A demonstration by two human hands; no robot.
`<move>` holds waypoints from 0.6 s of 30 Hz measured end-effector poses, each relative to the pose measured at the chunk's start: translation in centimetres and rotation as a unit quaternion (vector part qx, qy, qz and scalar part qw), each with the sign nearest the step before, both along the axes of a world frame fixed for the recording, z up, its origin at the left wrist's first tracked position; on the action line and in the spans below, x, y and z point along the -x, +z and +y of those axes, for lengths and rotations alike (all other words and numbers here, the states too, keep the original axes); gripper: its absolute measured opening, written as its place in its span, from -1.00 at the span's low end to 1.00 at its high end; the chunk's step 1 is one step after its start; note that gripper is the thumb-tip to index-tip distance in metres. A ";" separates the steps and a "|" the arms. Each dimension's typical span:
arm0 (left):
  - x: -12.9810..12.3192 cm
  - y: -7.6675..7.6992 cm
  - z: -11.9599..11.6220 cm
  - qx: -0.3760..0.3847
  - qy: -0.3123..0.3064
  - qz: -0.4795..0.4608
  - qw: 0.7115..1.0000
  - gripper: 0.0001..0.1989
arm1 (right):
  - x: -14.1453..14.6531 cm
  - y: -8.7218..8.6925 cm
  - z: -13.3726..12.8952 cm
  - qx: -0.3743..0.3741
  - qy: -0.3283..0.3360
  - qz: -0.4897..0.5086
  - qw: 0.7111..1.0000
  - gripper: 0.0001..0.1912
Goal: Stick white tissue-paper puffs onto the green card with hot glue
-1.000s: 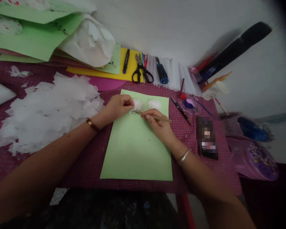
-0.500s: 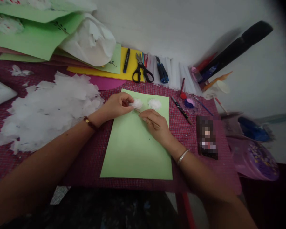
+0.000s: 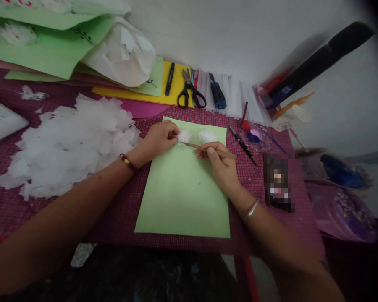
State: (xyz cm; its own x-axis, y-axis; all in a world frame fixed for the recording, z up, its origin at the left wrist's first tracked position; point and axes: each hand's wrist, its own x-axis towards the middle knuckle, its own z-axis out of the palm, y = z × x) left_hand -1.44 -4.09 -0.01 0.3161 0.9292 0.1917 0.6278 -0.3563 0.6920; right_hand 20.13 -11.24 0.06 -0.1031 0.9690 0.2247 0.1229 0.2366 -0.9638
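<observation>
Right hand (image 3: pixel 223 167) has eased back from left hand (image 3: pixel 161 138), gripping stick (image 3: pixel 192 145)

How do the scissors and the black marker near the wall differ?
The scissors have two looped handles and grey blades; the marker is one straight stick. The scissors spread wide, while the marker is slim. One scissor loop reaches past the edge of the yellow sheet; the marker lies wholly on it. Both are partly black.
</observation>
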 end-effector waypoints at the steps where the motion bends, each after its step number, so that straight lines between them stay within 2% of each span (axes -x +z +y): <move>1: 0.0 -0.1 0.0 0.001 -0.001 -0.001 1.000 -0.90 | 0.0 0.0 0.0 0.009 -0.012 0.022 1.000 -0.77; 6: 0.0 -0.4 0.1 -0.001 0.004 -0.006 1.000 -0.89 | 0.3 -0.4 0.3 0.026 -0.040 0.063 0.997 -0.73; 14: 0.8 0.1 0.1 0.040 -0.029 -0.050 0.998 -0.77 | 0.4 -0.2 0.5 -0.003 0.005 -0.036 0.999 -0.71; 18: 0.5 0.1 0.1 0.006 -0.034 -0.019 0.999 -0.76 | 0.6 -0.2 0.6 -0.018 0.015 -0.059 0.998 -0.73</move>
State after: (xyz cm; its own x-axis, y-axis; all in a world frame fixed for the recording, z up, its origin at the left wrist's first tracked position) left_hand -1.92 -3.98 0.10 0.3711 0.9082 0.1935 0.5753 -0.3885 0.7198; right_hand 19.57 -10.64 -0.17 -0.1589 0.9569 0.2432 0.2267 0.2751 -0.9343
